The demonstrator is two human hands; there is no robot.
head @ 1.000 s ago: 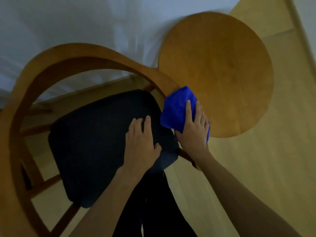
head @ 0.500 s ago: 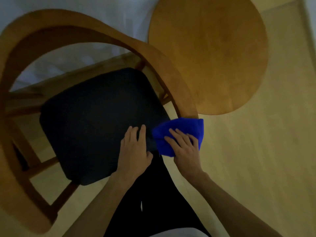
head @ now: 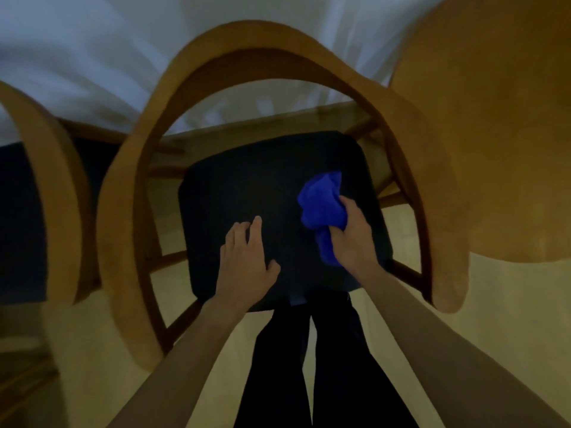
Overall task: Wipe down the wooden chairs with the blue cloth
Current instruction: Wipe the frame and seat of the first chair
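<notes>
Dim room, view from above. Wooden chair with curved arm rail looping around a dark seat cushion. Right hand grips the bunched blue cloth, fingers curled round it; the cloth sits over the right part of the cushion, whether touching is unclear. Left hand lies flat on the cushion's front half, fingers straight and close together, holding nothing. Second chair at left, partly in frame. Round wooden table at right. White curtain behind.
</notes>
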